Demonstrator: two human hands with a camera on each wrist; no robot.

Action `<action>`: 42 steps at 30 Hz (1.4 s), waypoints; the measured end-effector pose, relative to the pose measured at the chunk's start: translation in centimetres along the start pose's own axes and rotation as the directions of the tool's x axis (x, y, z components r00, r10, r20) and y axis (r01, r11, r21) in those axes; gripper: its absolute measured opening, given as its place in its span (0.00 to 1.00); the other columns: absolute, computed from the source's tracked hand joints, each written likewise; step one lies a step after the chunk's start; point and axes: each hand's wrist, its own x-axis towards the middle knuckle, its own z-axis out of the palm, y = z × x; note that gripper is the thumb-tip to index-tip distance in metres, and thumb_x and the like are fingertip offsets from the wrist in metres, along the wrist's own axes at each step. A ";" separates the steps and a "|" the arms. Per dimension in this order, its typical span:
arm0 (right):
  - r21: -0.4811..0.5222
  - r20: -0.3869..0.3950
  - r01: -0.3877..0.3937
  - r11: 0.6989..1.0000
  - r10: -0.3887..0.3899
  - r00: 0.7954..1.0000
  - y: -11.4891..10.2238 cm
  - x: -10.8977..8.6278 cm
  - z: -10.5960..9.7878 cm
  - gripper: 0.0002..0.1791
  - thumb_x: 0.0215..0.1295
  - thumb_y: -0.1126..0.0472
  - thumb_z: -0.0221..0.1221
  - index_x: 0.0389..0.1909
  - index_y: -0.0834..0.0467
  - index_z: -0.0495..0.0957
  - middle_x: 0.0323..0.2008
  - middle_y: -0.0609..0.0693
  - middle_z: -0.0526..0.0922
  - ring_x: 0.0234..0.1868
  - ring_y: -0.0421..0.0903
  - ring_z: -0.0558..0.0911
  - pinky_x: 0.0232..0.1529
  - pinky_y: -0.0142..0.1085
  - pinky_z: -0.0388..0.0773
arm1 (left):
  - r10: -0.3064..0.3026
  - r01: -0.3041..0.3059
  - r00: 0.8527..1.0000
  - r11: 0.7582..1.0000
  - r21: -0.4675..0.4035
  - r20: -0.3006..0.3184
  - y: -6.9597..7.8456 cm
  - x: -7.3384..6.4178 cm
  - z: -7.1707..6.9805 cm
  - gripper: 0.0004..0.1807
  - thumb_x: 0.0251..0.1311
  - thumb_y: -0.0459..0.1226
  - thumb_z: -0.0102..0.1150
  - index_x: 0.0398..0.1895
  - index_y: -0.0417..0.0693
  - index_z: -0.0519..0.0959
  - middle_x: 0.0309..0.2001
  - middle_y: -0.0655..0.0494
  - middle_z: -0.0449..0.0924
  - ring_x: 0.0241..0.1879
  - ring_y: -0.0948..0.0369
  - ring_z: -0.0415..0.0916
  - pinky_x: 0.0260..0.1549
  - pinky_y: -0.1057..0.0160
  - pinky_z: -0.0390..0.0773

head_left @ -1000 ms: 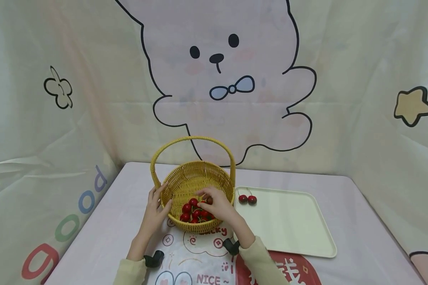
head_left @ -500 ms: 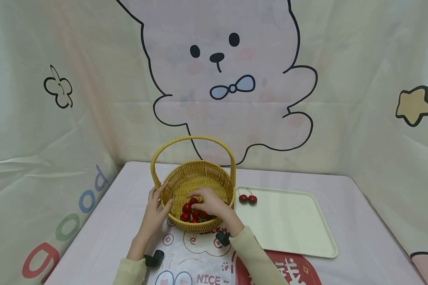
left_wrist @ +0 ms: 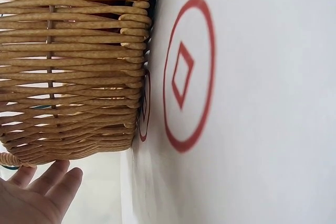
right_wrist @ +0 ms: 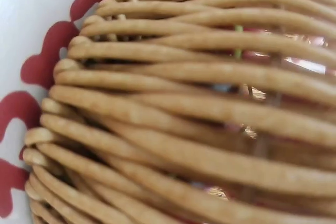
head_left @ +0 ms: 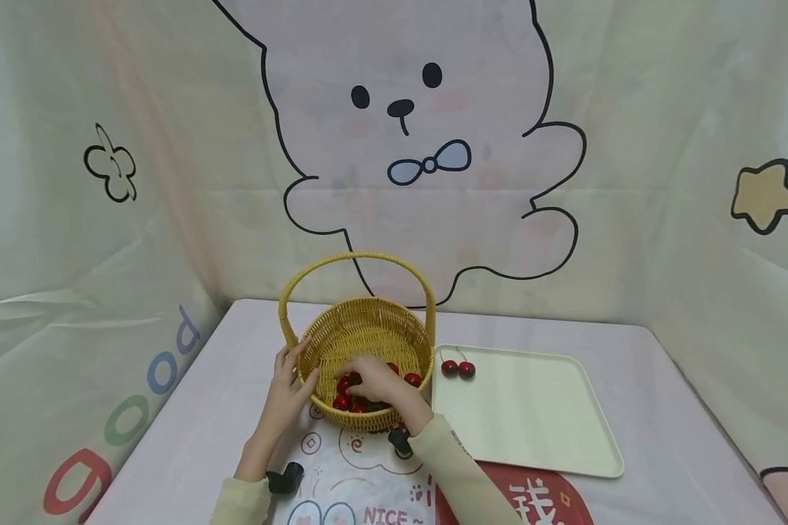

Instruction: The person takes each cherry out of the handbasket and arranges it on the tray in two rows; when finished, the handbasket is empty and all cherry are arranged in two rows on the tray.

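Note:
A yellow wicker basket (head_left: 368,321) with a tall hoop handle stands on the table, with several red cherries (head_left: 412,379) inside near the front. My left hand (head_left: 289,383) touches the basket's left rim, fingers spread and mostly straight. In the left wrist view, its fingers (left_wrist: 64,187) lie against the woven side. Down inside the basket, my right hand (head_left: 377,380) bends over the cherries, thumb and forefinger on either side of a few of them. Whether it grips one I cannot tell. The right wrist view is filled by the basket's wall (right_wrist: 184,103), hiding that hand.
A cream rectangular tray (head_left: 525,408) lies right of the basket, close to its side. Two stemmed cherries (head_left: 458,369) sit in its back left corner. Printed cloth (head_left: 387,503) covers the table, and a curtain with a bear drawing (head_left: 420,219) hangs behind.
My right hand has moved left and lower over the cherries, uncovering some at the basket's right side. My left hand, the basket and the two cherries on the tray stay put.

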 end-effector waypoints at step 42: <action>0.244 -0.260 0.050 0.968 0.015 0.966 0.1 -4.1 -1.5 0.17 0.59 0.60 0.61 0.50 0.55 0.78 0.47 0.47 0.78 0.39 0.40 0.77 0.39 0.28 0.78 | 0.020 -0.020 1.000 1.000 0.008 -0.004 -0.3 -0.1 0.2 0.32 0.62 0.43 0.55 0.69 0.57 0.59 0.67 0.43 0.49 0.62 0.38 0.59 0.52 0.33 0.65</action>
